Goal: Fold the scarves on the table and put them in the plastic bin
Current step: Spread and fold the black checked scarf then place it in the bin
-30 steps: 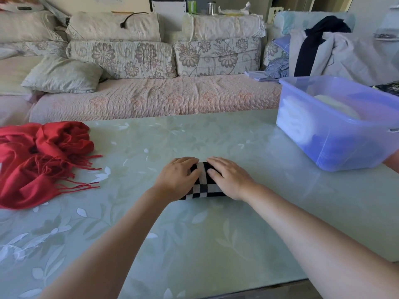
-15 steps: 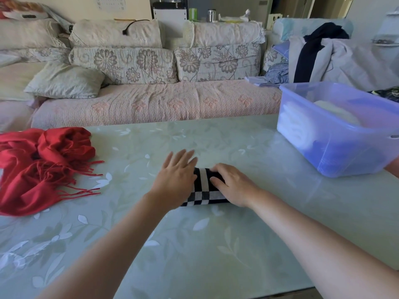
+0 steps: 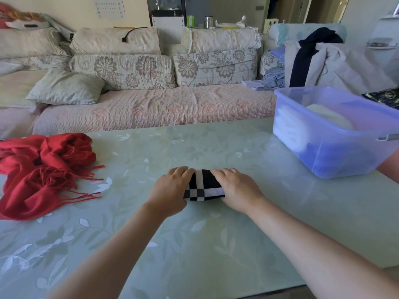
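A folded black-and-white checked scarf (image 3: 204, 186) lies as a small bundle in the middle of the table. My left hand (image 3: 170, 188) grips its left end, fingers curled over the far edge. At the right end my right hand (image 3: 237, 187) grips the bundle, fingers bent over the top and thumb at the near edge. A crumpled red fringed scarf (image 3: 43, 171) lies unfolded at the table's left side. The translucent blue plastic bin (image 3: 336, 156) stands at the right rear of the table, holding a white folded cloth and something dark blue.
The table (image 3: 194, 255) has a pale green leaf-patterned top. A long sofa (image 3: 151, 111) with floral cushions runs behind its far edge. Clothes are piled on a chair (image 3: 319, 61) behind the bin. Part of another person's arm (image 3: 390, 167) shows at the right edge.
My left hand, which had lifted with straight fingers half a second ago, has come back down and curled round the bundle's left end. The right hand stayed on the bundle.
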The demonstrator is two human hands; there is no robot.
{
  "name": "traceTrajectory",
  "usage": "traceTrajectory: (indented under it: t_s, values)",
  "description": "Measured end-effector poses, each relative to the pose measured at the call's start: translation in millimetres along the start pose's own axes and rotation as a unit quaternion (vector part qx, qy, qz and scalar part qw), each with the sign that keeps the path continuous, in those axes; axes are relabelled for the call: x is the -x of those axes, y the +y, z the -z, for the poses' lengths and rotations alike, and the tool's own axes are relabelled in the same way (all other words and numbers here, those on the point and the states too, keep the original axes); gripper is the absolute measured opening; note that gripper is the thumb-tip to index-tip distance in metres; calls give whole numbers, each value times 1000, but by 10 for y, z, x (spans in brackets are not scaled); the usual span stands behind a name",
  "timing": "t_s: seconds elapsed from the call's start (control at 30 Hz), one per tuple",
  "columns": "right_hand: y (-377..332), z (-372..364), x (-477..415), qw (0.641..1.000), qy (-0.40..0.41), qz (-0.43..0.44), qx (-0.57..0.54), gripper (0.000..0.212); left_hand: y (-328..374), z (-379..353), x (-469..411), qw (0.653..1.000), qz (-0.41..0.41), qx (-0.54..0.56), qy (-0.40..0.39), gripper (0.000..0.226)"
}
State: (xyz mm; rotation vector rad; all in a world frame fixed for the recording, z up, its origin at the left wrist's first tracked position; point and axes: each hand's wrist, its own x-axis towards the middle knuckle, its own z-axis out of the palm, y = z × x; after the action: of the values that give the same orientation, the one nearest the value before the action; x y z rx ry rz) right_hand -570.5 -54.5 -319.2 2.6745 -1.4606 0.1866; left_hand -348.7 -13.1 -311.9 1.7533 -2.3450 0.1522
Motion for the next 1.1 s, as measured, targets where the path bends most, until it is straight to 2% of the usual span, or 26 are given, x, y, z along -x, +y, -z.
traceTrajectory:
  t_s: [0.1, 0.2, 0.27, 0.33, 0.43, 0.53, 0.6, 0.7, 0.8, 0.9, 1.0, 1.1]
  values:
    - [-44, 28, 144, 997, 66, 2, 46, 73, 41, -71, 109, 999, -4, 18, 43, 82]
    - [-68, 35, 333, 999, 12, 31, 38, 74, 79, -67, 256, 999, -40, 34, -8, 87]
    - [-69, 88, 467, 999, 11, 50, 16, 72, 109, 31, 350, 997, -55, 49, -3, 76]
    - [-71, 138, 552, 998, 42, 48, -7, 66, 155, 155, 383, 993, -21, 109, 32, 58]
    - [-126, 247, 529, 993, 31, -6, -118, 59, 189, 236, 270, 983, 28, 164, 81, 39]
    - [-151, 314, 360, 989, 34, -49, -134, 36, 223, 164, 135, 971, 115, 187, 96, 21]
    - [-162, 310, 259, 992, 4, -49, -115, 43, 272, 95, 100, 958, 176, 217, 63, 30]
    - [-197, 255, 127, 992, -51, -42, -107, 57, 296, 158, 99, 917, 291, 269, -44, 50]
    - [-315, 232, 56, 991, -75, 6, -111, 64, 280, 235, 105, 941, 266, 167, -123, 53]
    - [-427, 217, 62, 990, -72, 23, -115, 70, 284, 222, 129, 936, 281, 167, -127, 63]
    - [-443, 200, 113, 992, -64, 30, -107, 71, 251, 231, 194, 910, 286, 273, -125, 57]
    - [-418, 254, 139, 989, -49, 54, -132, 72, 208, 327, 252, 895, 252, 357, -93, 55]
